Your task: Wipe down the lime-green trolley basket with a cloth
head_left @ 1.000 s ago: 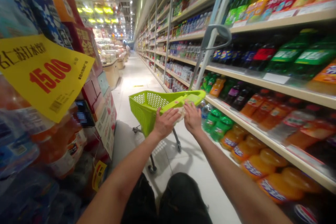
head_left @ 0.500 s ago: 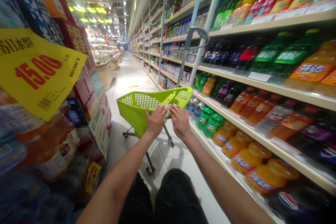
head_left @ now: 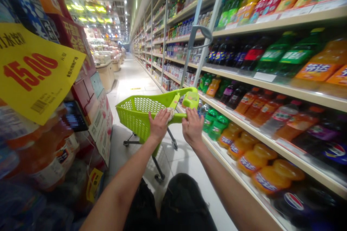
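Observation:
A lime-green plastic shopping cart [head_left: 135, 113] stands in the aisle just ahead of me, its grey handle [head_left: 204, 32] rising up to the right. My left hand [head_left: 158, 124] presses a small white cloth [head_left: 170, 114] against the cart's near rim, fingers curled over it. My right hand [head_left: 192, 127] grips the same rim a little to the right, below the cart's green corner block [head_left: 191, 98]. A short stretch of bare rim shows between the two hands. My dark trousers show at the bottom.
Long shelves [head_left: 271, 83] of soft-drink bottles line the right side, close to my right arm. A stacked drinks display with a yellow 15.00 price sign [head_left: 35, 75] crowds the left. The white tiled aisle [head_left: 135, 79] runs ahead past low counters [head_left: 107, 74].
My hands have drawn apart on the cart's rim. The left one slid the cloth leftwards, and the cart has shifted left and nearer.

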The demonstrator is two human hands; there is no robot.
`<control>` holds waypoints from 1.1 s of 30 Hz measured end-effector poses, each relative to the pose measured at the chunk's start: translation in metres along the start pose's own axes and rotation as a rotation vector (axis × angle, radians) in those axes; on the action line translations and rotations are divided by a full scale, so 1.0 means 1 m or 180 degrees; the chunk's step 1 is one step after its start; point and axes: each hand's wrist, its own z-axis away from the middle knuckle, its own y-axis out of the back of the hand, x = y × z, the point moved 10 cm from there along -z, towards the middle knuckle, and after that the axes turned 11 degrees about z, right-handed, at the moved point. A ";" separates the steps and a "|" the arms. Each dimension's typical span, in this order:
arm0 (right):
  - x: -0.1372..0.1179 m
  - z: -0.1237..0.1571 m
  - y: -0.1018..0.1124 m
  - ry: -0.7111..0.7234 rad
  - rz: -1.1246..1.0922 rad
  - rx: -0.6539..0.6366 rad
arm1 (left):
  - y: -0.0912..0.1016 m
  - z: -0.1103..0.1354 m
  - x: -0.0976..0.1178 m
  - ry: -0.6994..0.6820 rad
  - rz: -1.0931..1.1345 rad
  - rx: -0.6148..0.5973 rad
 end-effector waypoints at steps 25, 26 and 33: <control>-0.003 0.004 0.011 0.0389 0.0304 -0.0350 | -0.007 0.009 -0.052 0.0675 0.0069 -0.0268; 0.001 0.004 0.013 0.0346 0.0322 -0.0325 | -0.008 0.012 -0.060 0.0776 0.0045 -0.0289; 0.001 0.000 0.014 0.0200 0.0495 -0.0308 | -0.028 0.002 0.000 0.0126 0.0237 -0.0480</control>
